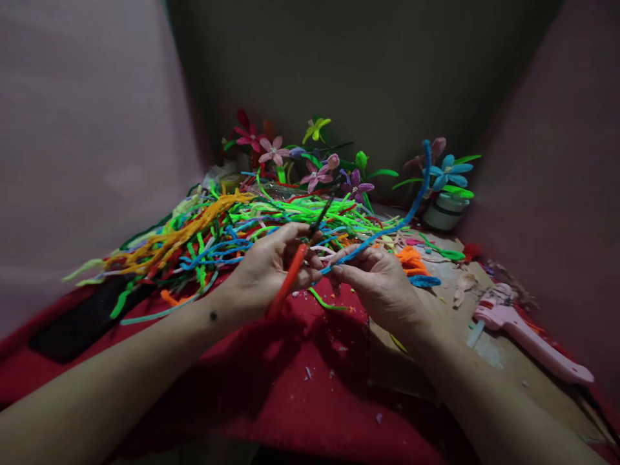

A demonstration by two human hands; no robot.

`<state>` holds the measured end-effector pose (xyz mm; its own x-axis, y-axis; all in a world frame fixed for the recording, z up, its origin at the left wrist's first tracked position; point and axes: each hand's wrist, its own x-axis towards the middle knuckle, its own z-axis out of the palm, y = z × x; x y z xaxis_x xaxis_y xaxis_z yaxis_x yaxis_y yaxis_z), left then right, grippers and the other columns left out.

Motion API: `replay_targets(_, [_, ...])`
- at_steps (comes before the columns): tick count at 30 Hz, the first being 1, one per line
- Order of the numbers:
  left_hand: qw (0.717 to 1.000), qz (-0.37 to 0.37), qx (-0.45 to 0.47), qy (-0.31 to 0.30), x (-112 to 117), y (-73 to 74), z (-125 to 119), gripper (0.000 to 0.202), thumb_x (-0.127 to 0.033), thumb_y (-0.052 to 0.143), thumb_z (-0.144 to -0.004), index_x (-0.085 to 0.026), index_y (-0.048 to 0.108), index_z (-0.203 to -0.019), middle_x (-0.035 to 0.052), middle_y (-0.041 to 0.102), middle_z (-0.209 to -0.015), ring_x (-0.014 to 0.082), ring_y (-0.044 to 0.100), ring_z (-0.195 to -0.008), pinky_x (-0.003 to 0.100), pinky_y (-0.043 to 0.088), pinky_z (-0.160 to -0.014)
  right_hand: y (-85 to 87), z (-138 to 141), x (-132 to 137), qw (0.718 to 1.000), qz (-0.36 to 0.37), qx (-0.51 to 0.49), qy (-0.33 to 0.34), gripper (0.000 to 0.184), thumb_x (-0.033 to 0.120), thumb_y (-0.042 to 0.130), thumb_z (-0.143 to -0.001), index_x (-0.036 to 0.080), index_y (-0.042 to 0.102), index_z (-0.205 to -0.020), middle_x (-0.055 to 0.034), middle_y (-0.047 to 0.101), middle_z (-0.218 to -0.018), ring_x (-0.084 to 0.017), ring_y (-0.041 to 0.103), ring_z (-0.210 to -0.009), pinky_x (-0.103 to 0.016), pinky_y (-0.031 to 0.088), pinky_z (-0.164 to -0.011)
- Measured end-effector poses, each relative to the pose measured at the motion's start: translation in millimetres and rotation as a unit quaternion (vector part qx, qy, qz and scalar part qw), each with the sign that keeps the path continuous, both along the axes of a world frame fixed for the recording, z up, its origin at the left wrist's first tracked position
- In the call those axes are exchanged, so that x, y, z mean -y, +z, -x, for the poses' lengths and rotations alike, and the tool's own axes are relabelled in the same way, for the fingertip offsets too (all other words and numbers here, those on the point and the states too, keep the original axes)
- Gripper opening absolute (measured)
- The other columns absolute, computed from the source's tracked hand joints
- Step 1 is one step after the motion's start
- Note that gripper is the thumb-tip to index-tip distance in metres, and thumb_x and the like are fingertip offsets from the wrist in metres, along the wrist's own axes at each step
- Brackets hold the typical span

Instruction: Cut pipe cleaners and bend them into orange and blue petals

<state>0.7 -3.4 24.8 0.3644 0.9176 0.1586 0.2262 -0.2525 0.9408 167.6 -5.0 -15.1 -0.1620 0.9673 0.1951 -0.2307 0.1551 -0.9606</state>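
Two bare hands at work above a desk covered in red cloth [329, 394]. Centre: the right hand [387, 284] has its grip closed on a blue, fuzzy pipe-cleaner stem [402, 225], pinched between thumb and fingers. The stem slants from the middle of the frame to the upper right, its free end bending upward; its lower end lies at the left fingertips, and whether these also pinch it cannot be told. The left hand [261, 268] has its grip closed around an orange-handled tool with a narrow dark tip [292, 275], the tip directed up and to the right. Behind the hands: a broad heap of multicoloured pipe-cleaner stems [310, 210], largely green, orange and blue. Upper centre: fuzzy flowers in pink, yellow and purple [274, 152]. Upper right: a light-blue, fuzzy flower [448, 172] above a whitish jar with a dark band [442, 213]. Right: a pink plastic glue gun [533, 339] on a brown board [520, 384]. Left: a flat black object [80, 323], partly under the heap.
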Motion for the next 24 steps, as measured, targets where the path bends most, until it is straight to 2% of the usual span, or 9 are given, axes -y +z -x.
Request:
replay_targets(4, [0.996, 0.065, 0.010, -0.059, -0.6, -6.4, -1.9, 0.038, -0.022, 0.064, -0.069, -0.019, 0.044, -0.101, -0.0057, 0.055, -0.064, 0.0080, 0.051, -0.049, 0.021, 0.042, -0.047, -0.8, 0.8, 0.7, 0.998, 0.039, -0.004, 0.052, 0.007, 0.017, 0.068, -0.065, 0.015, 0.066, -0.072, 0.0005, 0.062, -0.062, -0.010, 0.052, -0.054, -0.025, 0.040, -0.054])
replay_targets(6, [0.995, 0.071, 0.007, -0.069, -0.6, -6.9, -0.7, 0.037, -0.022, 0.063, -0.071, -0.019, 0.045, -0.103, -0.0051, 0.056, -0.065, 0.0090, 0.052, -0.048, 0.021, 0.042, -0.046, -2.0, 0.4, 0.0, 0.997, 0.045, -0.007, 0.066, 0.006, 0.017, 0.067, -0.066, 0.016, 0.064, -0.071, 0.0012, 0.061, -0.060, -0.011, 0.052, -0.053, -0.025, 0.040, -0.054])
replay_targets(12, [0.995, 0.079, 0.011, -0.054, 1.2, -7.5, -2.3, 0.039, -0.021, 0.063, -0.070, -0.018, 0.045, -0.104, -0.0050, 0.056, -0.064, 0.0096, 0.052, -0.050, 0.023, 0.042, -0.049, -5.5, 2.7, -0.2, 0.997, 0.031, -0.039, 0.063, 0.012, 0.016, 0.068, -0.065, 0.018, 0.065, -0.077, 0.0016, 0.064, -0.067, -0.011, 0.055, -0.059, -0.025, 0.042, -0.058])
replay_targets(17, [0.998, 0.062, -0.007, -0.028, 5.0, -7.6, -7.3, 0.033, -0.014, 0.059, -0.070, -0.018, 0.045, -0.100, -0.0066, 0.055, -0.061, 0.0097, 0.053, -0.051, 0.023, 0.043, -0.053, -6.5, 4.7, 0.2, 0.996, 0.038, -0.052, 0.069, 0.015, 0.020, 0.071, -0.064, 0.018, 0.066, -0.078, 0.0015, 0.065, -0.068, -0.009, 0.052, -0.053, -0.022, 0.039, -0.052])
replay_targets(21, [0.998, 0.047, -0.006, -0.031, 6.7, -7.3, -8.8, 0.028, -0.018, 0.058, -0.074, -0.018, 0.045, -0.098, -0.0050, 0.057, -0.066, 0.0110, 0.056, -0.055, 0.024, 0.046, -0.054, -6.9, 3.9, -0.5, 0.992, 0.057, -0.087, 0.078, 0.013, 0.017, 0.069, -0.066, 0.018, 0.067, -0.079, 0.0012, 0.065, -0.070, -0.009, 0.054, -0.057, -0.023, 0.040, -0.056])
replay_targets(24, [0.998, 0.048, 0.004, -0.032, 6.0, -8.6, -8.7, 0.027, -0.021, 0.058, -0.076, -0.018, 0.044, -0.100, -0.0038, 0.057, -0.071, 0.0113, 0.059, -0.058, 0.024, 0.049, -0.056, -7.7, 3.9, -1.5, 0.989, 0.069, -0.106, 0.071, 0.008, 0.017, 0.066, -0.068, 0.019, 0.066, -0.076, 0.0018, 0.063, -0.064, -0.010, 0.053, -0.056, -0.023, 0.041, -0.058])
